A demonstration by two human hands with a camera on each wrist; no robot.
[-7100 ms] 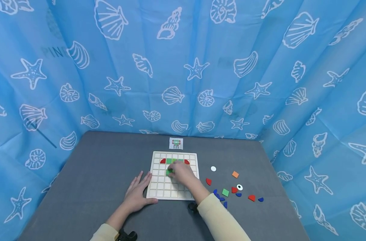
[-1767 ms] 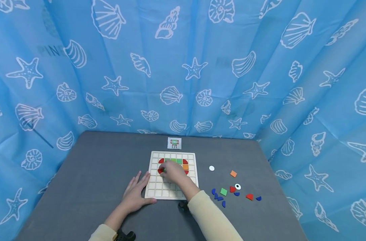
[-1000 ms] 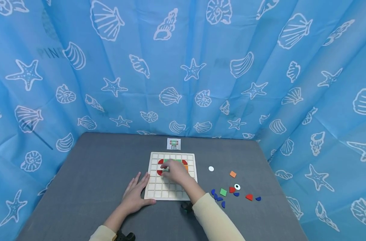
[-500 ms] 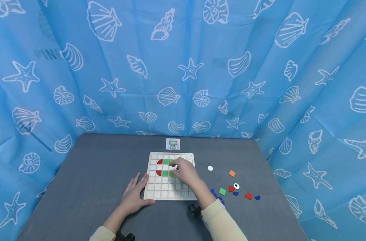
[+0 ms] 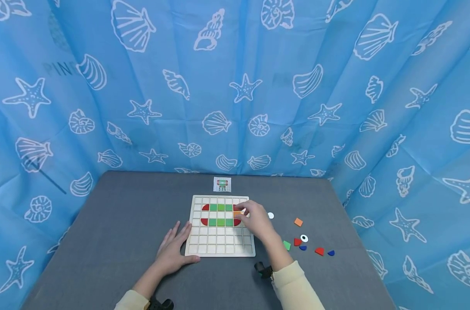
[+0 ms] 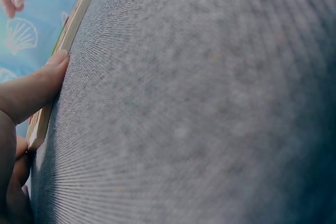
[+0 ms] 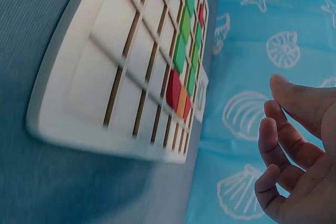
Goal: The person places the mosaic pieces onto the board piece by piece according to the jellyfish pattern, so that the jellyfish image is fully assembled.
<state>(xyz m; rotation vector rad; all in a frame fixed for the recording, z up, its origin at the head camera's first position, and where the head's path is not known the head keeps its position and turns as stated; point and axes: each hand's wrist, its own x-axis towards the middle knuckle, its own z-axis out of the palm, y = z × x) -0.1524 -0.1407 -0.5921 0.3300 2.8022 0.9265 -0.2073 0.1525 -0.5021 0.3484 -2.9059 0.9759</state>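
Observation:
A pale wooden grid board (image 5: 215,249) lies on the table. Two rows of green squares (image 5: 221,222) sit in its cells, with red quarter-round pieces (image 5: 204,222) at the ends. An orange square (image 5: 236,213) lies between the red pieces at the right end. My left hand (image 5: 174,249) rests at the board's near left corner, fingers spread against the left edge and thumb at the front edge. Above the board's right side hovers my right hand (image 5: 255,218); in the right wrist view its fingers are loosely bent, apart from the thumb, holding nothing.
Right of the board lie a white disc (image 5: 271,215), an orange square (image 5: 298,222), a green square (image 5: 287,245), a white ring (image 5: 304,238), red pieces (image 5: 319,251) and blue half-rounds (image 5: 331,253). A pattern card (image 5: 222,184) lies behind the board.
My right hand has moved from the rows' left end to the right end. Since the oldest frame, the lower row, its red ends and the orange square have appeared. My left hand stays put.

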